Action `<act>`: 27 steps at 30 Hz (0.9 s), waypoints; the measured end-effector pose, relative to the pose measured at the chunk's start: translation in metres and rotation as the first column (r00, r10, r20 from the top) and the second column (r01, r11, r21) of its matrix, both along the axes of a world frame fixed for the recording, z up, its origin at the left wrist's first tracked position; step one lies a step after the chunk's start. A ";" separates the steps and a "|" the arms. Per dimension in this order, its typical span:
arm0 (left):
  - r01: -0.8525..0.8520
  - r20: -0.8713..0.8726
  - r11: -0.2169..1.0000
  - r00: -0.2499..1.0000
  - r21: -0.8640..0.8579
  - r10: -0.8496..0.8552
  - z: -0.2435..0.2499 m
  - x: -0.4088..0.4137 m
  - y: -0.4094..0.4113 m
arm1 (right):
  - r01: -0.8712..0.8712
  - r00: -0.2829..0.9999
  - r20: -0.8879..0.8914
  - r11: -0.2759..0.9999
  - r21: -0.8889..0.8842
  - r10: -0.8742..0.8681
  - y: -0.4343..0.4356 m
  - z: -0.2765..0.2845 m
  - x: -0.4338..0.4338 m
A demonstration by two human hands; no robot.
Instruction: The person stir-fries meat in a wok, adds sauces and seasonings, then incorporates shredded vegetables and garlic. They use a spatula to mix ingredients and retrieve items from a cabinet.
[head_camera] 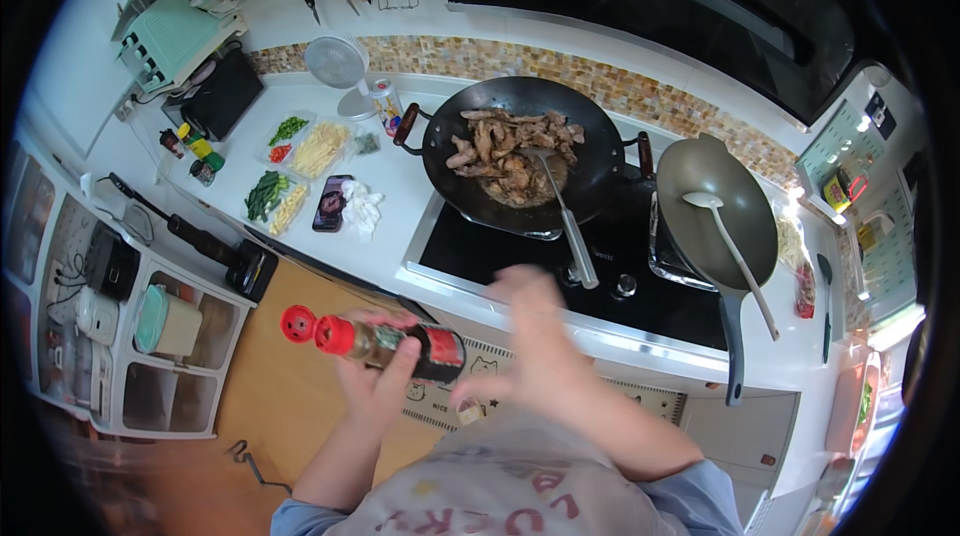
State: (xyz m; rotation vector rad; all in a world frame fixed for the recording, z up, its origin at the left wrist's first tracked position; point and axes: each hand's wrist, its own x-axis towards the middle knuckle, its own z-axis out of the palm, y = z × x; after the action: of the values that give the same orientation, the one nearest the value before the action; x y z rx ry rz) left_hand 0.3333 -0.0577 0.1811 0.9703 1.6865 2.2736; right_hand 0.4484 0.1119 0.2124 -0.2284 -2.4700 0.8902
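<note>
My left hand grips a sauce bottle with a red flip cap, tilted sideways over the floor; its lid hangs open. To the right of the bottle, blurred by motion, my right hand is raised with thumb and fingers apart, holding nothing. Ahead on the hob sits a black wok with two wooden side handles. Browned meat pieces lie in it with some liquid, and a metal spatula rests in the wok, its handle pointing toward me.
A second pan holding a white ladle stands at right. Left on the counter are trays of sliced pale vegetables, chopped greens, a phone, crumpled tissue, a drink can and a small fan.
</note>
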 end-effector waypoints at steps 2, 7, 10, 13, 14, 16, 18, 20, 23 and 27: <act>-0.089 0.038 0.992 0.995 -0.090 0.092 -0.013 -0.037 -0.003 | 0.372 0.910 0.068 0.879 0.298 -0.408 0.041 -0.005 -0.015; -0.302 -0.106 0.948 0.951 -0.104 0.291 -0.048 -0.124 0.019 | 0.559 0.616 0.538 0.800 0.216 -0.576 0.111 -0.054 -0.041; -0.396 -0.040 0.897 0.917 -0.195 0.396 -0.066 -0.177 0.023 | 0.528 0.674 0.501 0.828 0.188 -0.543 0.120 -0.026 -0.020; -0.446 -0.074 0.887 0.895 -0.122 0.440 -0.088 -0.240 0.045 | 0.573 0.742 0.354 0.813 0.109 -0.570 0.129 0.017 -0.010; -0.421 -0.041 0.898 0.907 -0.127 0.419 -0.090 -0.258 0.057 | 0.576 0.745 0.332 0.809 0.119 -0.579 0.133 0.021 -0.022; -0.363 -0.025 0.911 0.931 -0.198 0.365 -0.100 -0.301 0.079 | 0.595 0.743 0.285 0.793 0.132 -0.605 0.145 0.020 -0.052; -0.379 -0.192 0.914 0.917 -0.142 0.350 -0.118 -0.344 0.111 | 0.591 0.763 0.176 0.782 0.201 -0.622 0.162 -0.001 -0.090; -0.310 -0.166 0.925 0.946 -0.221 0.278 -0.131 -0.380 0.132 | 0.560 0.741 0.264 0.785 0.264 -0.617 0.170 -0.015 -0.118; -0.143 0.006 0.930 0.988 -0.338 0.154 -0.117 -0.395 0.156 | 0.492 0.692 0.407 0.802 0.339 -0.596 0.157 -0.014 -0.126; -0.150 -0.173 0.920 0.981 -0.362 0.092 -0.134 -0.430 0.173 | 0.435 0.655 0.451 0.790 0.431 -0.607 0.133 0.011 -0.110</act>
State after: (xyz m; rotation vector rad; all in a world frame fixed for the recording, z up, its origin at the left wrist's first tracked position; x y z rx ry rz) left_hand -0.0968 0.1149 0.0470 0.9929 2.1964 1.8737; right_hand 0.3380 0.2453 0.2230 -1.2087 -2.7581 0.1977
